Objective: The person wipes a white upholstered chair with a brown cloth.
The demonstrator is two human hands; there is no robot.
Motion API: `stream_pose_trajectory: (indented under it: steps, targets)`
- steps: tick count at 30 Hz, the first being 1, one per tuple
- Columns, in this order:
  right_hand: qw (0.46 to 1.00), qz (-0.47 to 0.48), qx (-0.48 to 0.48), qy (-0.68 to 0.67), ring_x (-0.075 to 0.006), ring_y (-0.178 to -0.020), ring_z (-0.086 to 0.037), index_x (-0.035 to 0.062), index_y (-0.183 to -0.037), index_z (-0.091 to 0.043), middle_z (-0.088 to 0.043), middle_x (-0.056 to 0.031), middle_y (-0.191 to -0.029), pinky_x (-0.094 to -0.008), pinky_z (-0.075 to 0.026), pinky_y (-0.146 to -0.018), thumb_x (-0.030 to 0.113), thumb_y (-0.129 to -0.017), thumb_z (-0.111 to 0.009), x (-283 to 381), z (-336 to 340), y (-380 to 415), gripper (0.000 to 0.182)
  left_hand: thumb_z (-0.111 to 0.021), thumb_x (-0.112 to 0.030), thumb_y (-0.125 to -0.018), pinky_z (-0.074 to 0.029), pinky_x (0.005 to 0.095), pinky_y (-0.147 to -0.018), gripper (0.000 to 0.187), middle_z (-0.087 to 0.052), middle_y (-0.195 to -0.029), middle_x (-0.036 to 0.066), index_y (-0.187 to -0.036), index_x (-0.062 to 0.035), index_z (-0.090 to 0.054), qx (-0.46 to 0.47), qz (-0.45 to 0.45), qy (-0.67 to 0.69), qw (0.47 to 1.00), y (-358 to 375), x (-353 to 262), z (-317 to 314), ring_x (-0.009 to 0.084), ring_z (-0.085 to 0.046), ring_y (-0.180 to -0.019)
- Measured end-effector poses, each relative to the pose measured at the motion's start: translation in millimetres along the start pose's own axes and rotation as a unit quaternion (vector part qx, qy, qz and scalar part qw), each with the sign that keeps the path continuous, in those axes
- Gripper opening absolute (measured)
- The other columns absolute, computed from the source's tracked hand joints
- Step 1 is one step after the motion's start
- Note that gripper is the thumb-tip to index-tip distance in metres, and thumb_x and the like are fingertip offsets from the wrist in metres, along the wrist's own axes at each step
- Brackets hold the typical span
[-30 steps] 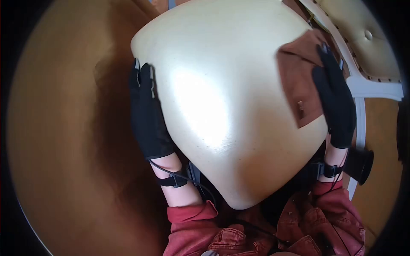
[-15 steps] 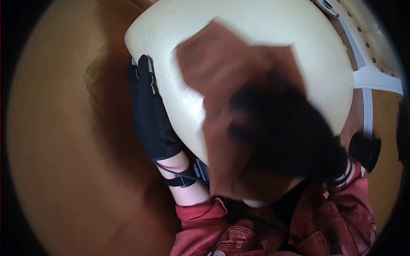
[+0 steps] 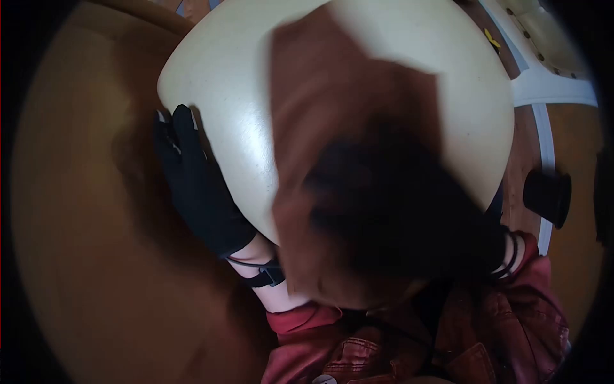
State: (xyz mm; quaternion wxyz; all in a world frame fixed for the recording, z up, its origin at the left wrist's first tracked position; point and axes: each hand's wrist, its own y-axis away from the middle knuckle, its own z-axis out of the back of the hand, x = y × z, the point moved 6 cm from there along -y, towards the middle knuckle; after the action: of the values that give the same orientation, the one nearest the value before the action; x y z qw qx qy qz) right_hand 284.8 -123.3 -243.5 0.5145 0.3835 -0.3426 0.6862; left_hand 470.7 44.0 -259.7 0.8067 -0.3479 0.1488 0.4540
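Observation:
A brown cloth (image 3: pixel 320 96), blurred by motion, lies over the middle of a large cream-coloured, glossy padded surface (image 3: pixel 217 70). My right hand (image 3: pixel 396 198), in a black glove, presses on the cloth with its fingers bunched in it; the fingertips are smeared. At the surface's left edge my left hand (image 3: pixel 198 179), also black-gloved, rests along the side with its fingers stretched out. Bright light reflects from the surface between my left hand and the cloth.
At the right stands a black cylindrical object (image 3: pixel 547 197) beside a white strip (image 3: pixel 543 147). A cream tufted seat (image 3: pixel 559 38) with studs is at the upper right, near a small yellow item (image 3: pixel 492 40). Brown floor (image 3: pixel 83 224) spreads at the left.
The padded surface and my left hand sit further left in the view. My right hand and the cloth have shifted left too, and the cloth now reaches nearer the top edge.

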Motion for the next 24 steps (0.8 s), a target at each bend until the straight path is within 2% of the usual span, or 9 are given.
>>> stream_pose_trajectory:
  steps: [4,7,9,11,16,18,20,22,24]
  targets:
    - [0.974,-0.003,-0.029,0.224,-0.0330,-0.158,-0.037,0.0153,-0.160,-0.039,-0.042,-0.0108,-0.166,-0.0508,-0.027,-0.132,0.032,-0.107,-0.051,-12,-20,-50,0.057,-0.065,-0.025,-0.110,-0.044,0.0328,-0.117,0.048,-0.060,-0.158,0.013,-0.154,-0.0057,-0.059,-0.004,0.184,0.227,0.956,-20,48,-1,0.0232,-0.056,-0.145]
    - [0.907,0.021,-0.055,0.417,-0.0358,-0.150,-0.049,0.0119,-0.146,-0.063,-0.060,-0.0107,-0.152,-0.0552,-0.028,-0.131,0.029,-0.096,-0.070,32,20,-24,0.053,-0.066,-0.023,-0.109,-0.043,0.0338,-0.118,0.044,-0.065,-0.153,0.011,-0.150,-0.0054,-0.063,0.004,0.100,0.207,0.973,-15,11,24,0.0231,-0.059,-0.142]
    - [0.900,-0.066,-0.169,0.397,-0.0357,-0.149,-0.050,0.0116,-0.146,-0.063,-0.062,-0.0110,-0.150,-0.0553,-0.029,-0.131,0.029,-0.094,-0.071,4,70,-6,0.055,-0.066,-0.023,-0.109,-0.043,0.0344,-0.119,0.042,-0.067,-0.151,0.010,-0.148,-0.0052,-0.065,0.010,0.053,0.186,0.981,-21,12,29,0.0231,-0.061,-0.140]
    - [0.905,-0.194,-0.302,0.228,-0.0247,-0.154,-0.048,0.0078,-0.162,-0.049,-0.052,-0.0117,-0.165,-0.0405,-0.034,-0.131,0.010,-0.108,-0.057,-21,97,14,0.055,-0.065,-0.023,-0.109,-0.041,0.0350,-0.120,0.040,-0.071,-0.146,0.009,-0.145,-0.0045,-0.067,0.023,0.028,0.202,0.979,-28,23,19,0.0225,-0.062,-0.139]
    - [0.879,-0.172,-0.335,0.292,-0.0239,-0.157,-0.044,0.0068,-0.164,-0.046,-0.049,-0.0121,-0.167,-0.0389,-0.030,-0.133,0.010,-0.110,-0.055,-24,88,4,0.055,-0.065,-0.023,-0.110,-0.039,0.0368,-0.123,0.041,-0.072,-0.144,0.010,-0.145,-0.0029,-0.067,0.023,-0.010,0.215,0.976,-42,48,17,0.0214,-0.063,-0.138]
    - [0.851,-0.121,-0.181,0.477,-0.0224,-0.157,-0.043,0.0074,-0.165,-0.043,-0.047,-0.0119,-0.168,-0.0405,-0.026,-0.135,0.020,-0.109,-0.056,-26,56,-29,0.059,-0.065,-0.023,-0.110,-0.038,0.0372,-0.123,0.040,-0.072,-0.144,0.010,-0.145,-0.0027,-0.067,0.026,-0.004,0.228,0.973,-50,57,17,0.0213,-0.064,-0.137]
    - [0.918,-0.134,-0.113,0.355,-0.0260,-0.157,-0.042,0.0074,-0.164,-0.043,-0.048,-0.0112,-0.168,-0.0486,-0.022,-0.136,0.032,-0.103,-0.065,5,4,-87,0.070,-0.065,-0.022,-0.109,-0.037,0.0380,-0.125,0.040,-0.072,-0.144,0.010,-0.144,-0.0024,-0.067,0.031,0.015,0.243,0.969,-54,67,20,0.0210,-0.065,-0.136]
    - [0.947,0.042,-0.021,0.319,-0.0329,-0.156,-0.043,0.0092,-0.161,-0.050,-0.049,-0.0115,-0.166,-0.0576,-0.023,-0.133,0.034,-0.095,-0.073,18,-45,-120,0.073,-0.065,-0.021,-0.109,-0.038,0.0383,-0.124,0.039,-0.072,-0.144,0.010,-0.144,-0.0021,-0.067,0.049,0.029,0.229,0.972,-60,65,29,0.0213,-0.065,-0.136]
    - [0.964,0.057,-0.016,0.260,-0.0344,-0.156,-0.043,0.0101,-0.158,-0.053,-0.049,-0.0118,-0.166,-0.0592,-0.024,-0.132,0.034,-0.096,-0.073,23,-56,-128,0.070,-0.065,-0.018,-0.109,-0.040,0.0388,-0.123,0.038,-0.072,-0.144,0.010,-0.143,-0.0014,-0.067,0.068,0.066,0.200,0.975,-66,68,39,0.0219,-0.065,-0.135]
